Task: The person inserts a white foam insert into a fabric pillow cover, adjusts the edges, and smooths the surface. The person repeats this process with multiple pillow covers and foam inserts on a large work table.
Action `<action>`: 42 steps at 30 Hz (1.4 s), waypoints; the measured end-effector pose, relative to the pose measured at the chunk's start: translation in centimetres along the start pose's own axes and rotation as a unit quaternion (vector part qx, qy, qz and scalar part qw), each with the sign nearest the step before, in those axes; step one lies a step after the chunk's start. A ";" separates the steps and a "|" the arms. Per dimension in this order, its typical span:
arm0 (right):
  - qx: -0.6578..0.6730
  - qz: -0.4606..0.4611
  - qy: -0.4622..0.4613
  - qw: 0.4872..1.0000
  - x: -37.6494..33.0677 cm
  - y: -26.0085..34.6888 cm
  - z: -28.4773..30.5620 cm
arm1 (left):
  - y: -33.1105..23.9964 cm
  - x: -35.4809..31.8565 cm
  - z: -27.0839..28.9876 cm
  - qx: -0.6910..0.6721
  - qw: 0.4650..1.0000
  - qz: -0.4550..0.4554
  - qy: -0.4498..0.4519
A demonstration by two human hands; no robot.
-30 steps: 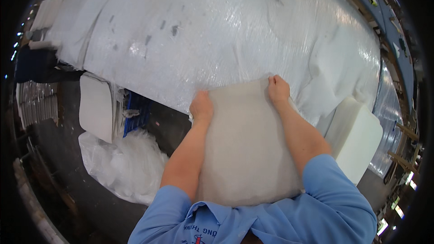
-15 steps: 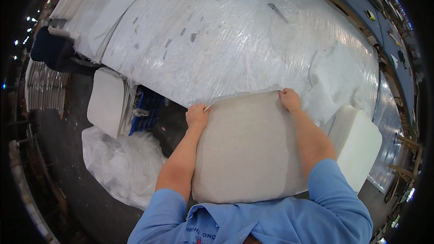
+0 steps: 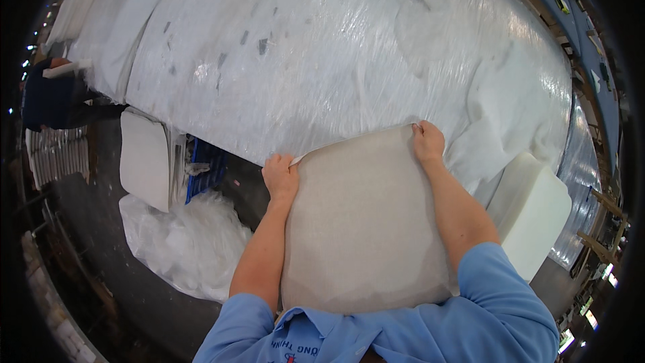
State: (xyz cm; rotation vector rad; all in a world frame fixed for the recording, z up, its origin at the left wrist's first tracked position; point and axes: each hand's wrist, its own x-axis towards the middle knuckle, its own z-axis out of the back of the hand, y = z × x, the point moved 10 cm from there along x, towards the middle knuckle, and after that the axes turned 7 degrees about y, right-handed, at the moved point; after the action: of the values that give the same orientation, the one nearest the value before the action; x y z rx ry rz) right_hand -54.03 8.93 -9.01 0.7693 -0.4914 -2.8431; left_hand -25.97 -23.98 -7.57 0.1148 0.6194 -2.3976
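Note:
A beige fabric-covered cushion (image 3: 363,222) with rounded corners lies between my forearms, its near edge against my body. My left hand (image 3: 281,178) is closed on its far left corner, where a pale edge shows beside the fingers. At the far right corner, my right hand (image 3: 428,141) pinches the fabric edge. Beneath and beyond the cushion's far edge spreads a wide table (image 3: 322,81) covered in clear plastic film. What lies inside the fabric is hidden.
White foam pads (image 3: 537,212) stand stacked at my right. To the left are more white pads (image 3: 144,158), a blue plastic crate (image 3: 207,167) and a heap of clear plastic (image 3: 185,242). A person in dark clothes (image 3: 50,97) is at the far left. Loose white wadding (image 3: 500,114) covers the table's right side.
The view has shifted slightly. Both hands still grip the cushion's far corners, and its far edge now slants up more toward the right. The person at far left has shifted, with a pale piece in hand.

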 end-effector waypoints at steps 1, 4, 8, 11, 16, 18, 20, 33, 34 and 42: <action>-0.002 0.008 -0.008 1.000 0.0 0.1 0.1 | -0.2 0.2 0.1 0.003 1.000 -0.001 0.002; -0.014 0.029 -0.021 0.999 0.1 0.5 0.5 | -0.7 0.2 0.4 0.011 1.000 -0.002 0.010; 0.018 0.032 0.024 0.999 -0.4 1.3 1.1 | -0.6 0.2 1.9 -0.040 0.999 0.022 0.016; -0.011 0.140 0.014 0.990 -3.3 3.8 4.3 | -0.6 -2.0 4.1 -0.101 0.993 0.038 0.040; 0.050 0.156 0.239 0.957 -12.6 2.6 15.1 | 0.9 -11.7 6.2 -0.305 0.913 0.049 0.266; 0.110 0.097 0.258 0.955 -18.2 1.2 19.2 | -0.5 -16.0 7.0 -0.561 0.766 0.163 0.267; 0.266 0.148 0.220 0.927 -22.7 0.4 20.4 | -2.2 -18.5 6.9 -0.699 0.640 0.213 0.238; 0.473 0.239 -0.077 0.845 -21.2 3.5 26.0 | -4.5 -11.7 6.9 -0.807 0.516 0.202 0.204; 0.459 0.254 -0.078 0.848 -20.8 4.5 26.2 | -4.2 -11.5 6.6 -0.826 0.495 0.201 0.181; 0.070 0.457 0.092 0.882 -27.9 19.3 23.0 | -1.7 -14.5 5.0 -0.784 0.567 0.252 0.039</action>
State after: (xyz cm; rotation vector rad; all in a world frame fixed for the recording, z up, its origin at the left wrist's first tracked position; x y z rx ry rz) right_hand -40.68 3.60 29.39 0.5901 -0.7783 -1.8543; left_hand -15.27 -16.77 0.97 -0.3359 2.1166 -0.6196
